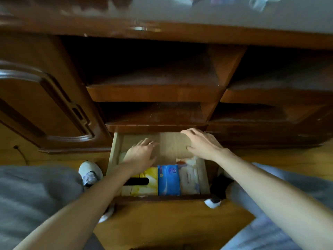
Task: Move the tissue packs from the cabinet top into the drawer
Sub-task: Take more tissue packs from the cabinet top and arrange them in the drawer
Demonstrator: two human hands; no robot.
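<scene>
The bottom drawer (113,150) of the brown wooden cabinet stands pulled out. Against its front wall lie a yellow tissue box (146,181), a blue tissue pack (168,179) and a white pack (189,179), side by side. My left hand (141,153), a ring on one finger, hovers over the drawer's left half with fingers spread and holds nothing. My right hand (201,142) reaches over the drawer's right rear part, fingers apart and empty. On the cabinet top (180,13) a few blurred packs (257,3) show at the upper edge.
Open dark shelves (153,82) sit above the drawer, with a carved cabinet door (41,105) to the left. My knees in grey trousers and a white shoe (90,171) flank the drawer on the wooden floor. A dark cable (21,152) lies at the left.
</scene>
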